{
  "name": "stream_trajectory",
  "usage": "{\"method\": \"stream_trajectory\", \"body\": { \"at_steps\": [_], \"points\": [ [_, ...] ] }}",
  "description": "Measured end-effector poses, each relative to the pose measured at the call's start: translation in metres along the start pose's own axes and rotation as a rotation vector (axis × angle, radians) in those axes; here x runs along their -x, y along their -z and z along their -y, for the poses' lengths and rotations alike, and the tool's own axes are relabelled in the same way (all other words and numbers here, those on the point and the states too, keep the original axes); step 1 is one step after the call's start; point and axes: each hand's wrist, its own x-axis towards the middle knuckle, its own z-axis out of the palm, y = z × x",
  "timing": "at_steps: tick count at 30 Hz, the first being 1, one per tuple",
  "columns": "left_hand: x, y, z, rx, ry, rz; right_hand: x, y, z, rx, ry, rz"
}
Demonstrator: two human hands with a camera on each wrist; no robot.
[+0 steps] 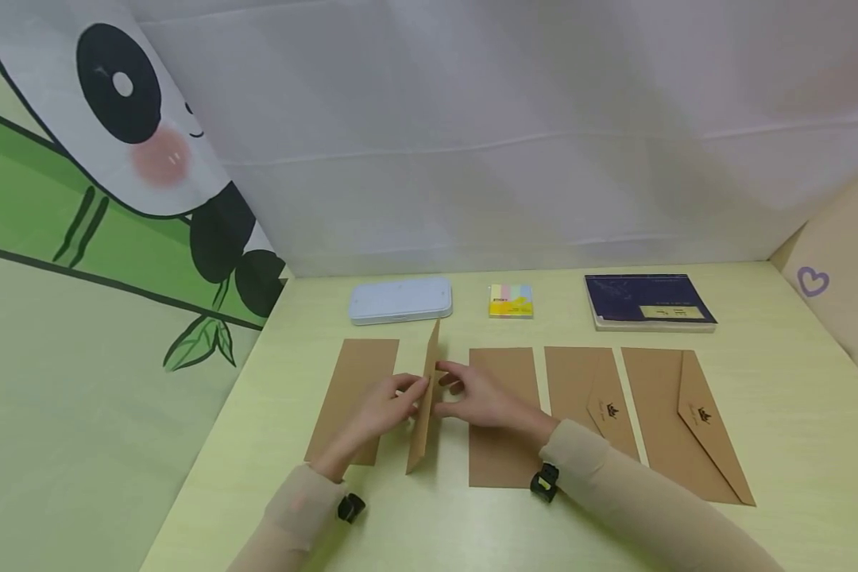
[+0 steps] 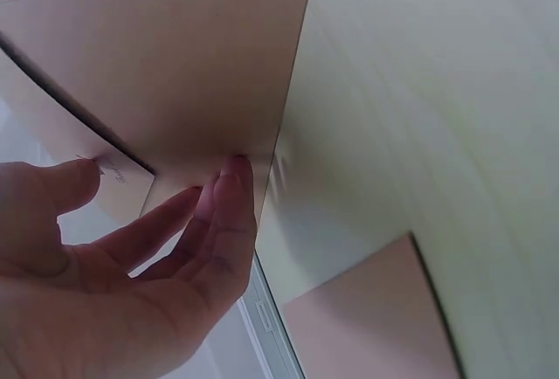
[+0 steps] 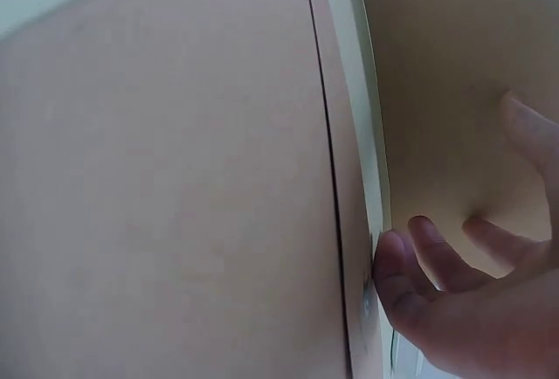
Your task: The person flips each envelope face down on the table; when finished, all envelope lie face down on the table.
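Note:
A brown paper envelope (image 1: 422,421) stands on edge between my two hands, its long side running away from me. The fingertips and thumb of my left hand (image 1: 389,405) press its left face, where the left wrist view shows a pointed flap (image 2: 96,152) with small print. Against the plain right face rest the spread fingers and thumb of my right hand (image 1: 482,397). Left of it, a plain-side-up envelope (image 1: 361,377) lies partly under my left hand. Another plain-side-up envelope (image 1: 500,461) is beneath my right hand and forearm.
Two envelopes with crown-marked flaps, one inner (image 1: 575,369) and one outer (image 1: 658,413), lie at right. Along the back are a pale flat case (image 1: 400,299), pastel sticky notes (image 1: 511,302) and a dark blue book (image 1: 647,298). A white cloth (image 1: 500,159) hangs behind the table.

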Motion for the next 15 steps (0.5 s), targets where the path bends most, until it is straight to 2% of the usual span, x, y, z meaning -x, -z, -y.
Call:
{"method": "stream_trajectory", "body": {
  "at_steps": [5,12,15],
  "points": [
    [0.001,-0.001,-0.001,0.016,-0.029,-0.022,-0.001,-0.003,0.001,0.003,-0.001,-0.005],
    [0.004,0.000,-0.007,0.027,-0.018,-0.048,0.000,-0.004,0.006,0.012,-0.010,-0.003],
    [0.006,0.000,-0.011,0.064,-0.017,-0.051,0.002,-0.004,0.009,-0.003,-0.021,0.006]
  ]
}}
